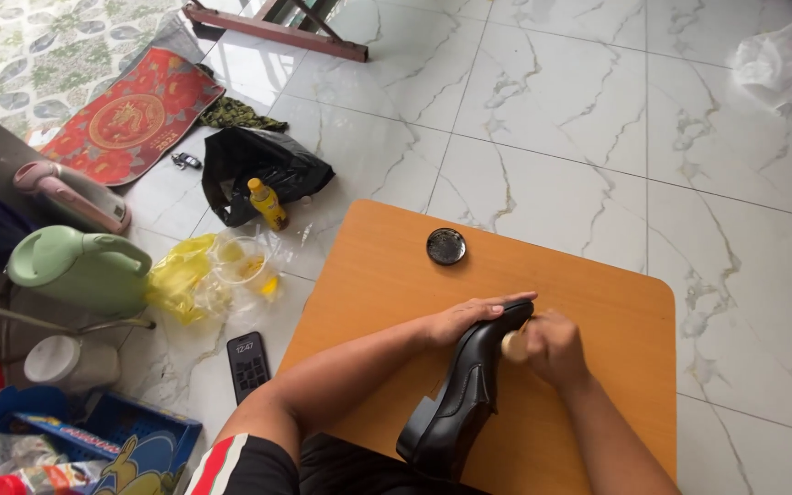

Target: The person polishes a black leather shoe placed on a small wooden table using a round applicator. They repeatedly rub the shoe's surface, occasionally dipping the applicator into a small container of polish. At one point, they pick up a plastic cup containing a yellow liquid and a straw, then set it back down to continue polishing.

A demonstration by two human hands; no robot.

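Two hands work one black shoe (458, 396) on the orange table (616, 302) — left hand (469, 318) flat over its toe, right hand (556, 348) clenched around what appears a brush handle (513, 346).

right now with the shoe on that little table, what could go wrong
The open polish tin sits near the table edge; a stray elbow could knock it to the floor. The black shoe overhangs the near edge, steadied only by the left hand, so hard strokes from the right hand might tip it. Polish could smear the tabletop.
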